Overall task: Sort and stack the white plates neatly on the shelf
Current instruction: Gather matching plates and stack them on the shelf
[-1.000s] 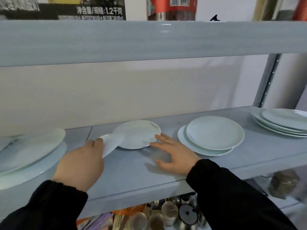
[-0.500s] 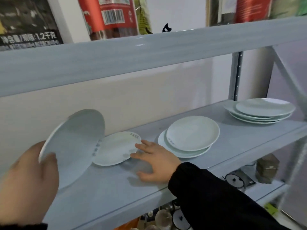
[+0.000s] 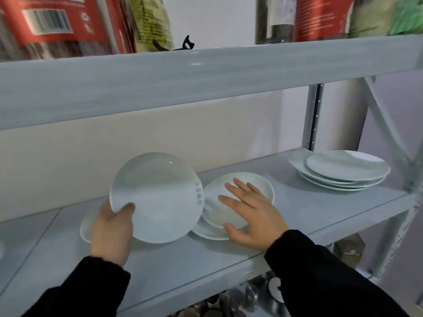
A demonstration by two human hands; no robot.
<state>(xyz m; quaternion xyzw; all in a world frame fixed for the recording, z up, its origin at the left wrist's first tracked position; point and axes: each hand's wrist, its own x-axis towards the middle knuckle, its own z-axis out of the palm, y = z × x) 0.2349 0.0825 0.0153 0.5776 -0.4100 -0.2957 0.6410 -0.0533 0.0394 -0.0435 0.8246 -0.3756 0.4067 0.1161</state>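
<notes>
My left hand grips a white plate by its lower left rim and holds it tilted above the grey shelf. Under it a small plate lies flat, mostly hidden. My right hand rests with spread fingers on the top plate of a low two-plate stack just right of the held plate; its thumb touches the stack's near edge. A stack of several plates sits at the far right end of the shelf.
The upper shelf board hangs low overhead, with red and green packages on it. A metal upright and a diagonal brace frame the right end. Jars and metal containers fill the level below.
My left hand has carried the tilted plate rightward, over the small flat plate and up to the two-plate stack. My right hand has moved from the shelf onto that stack. The view has swung right.
</notes>
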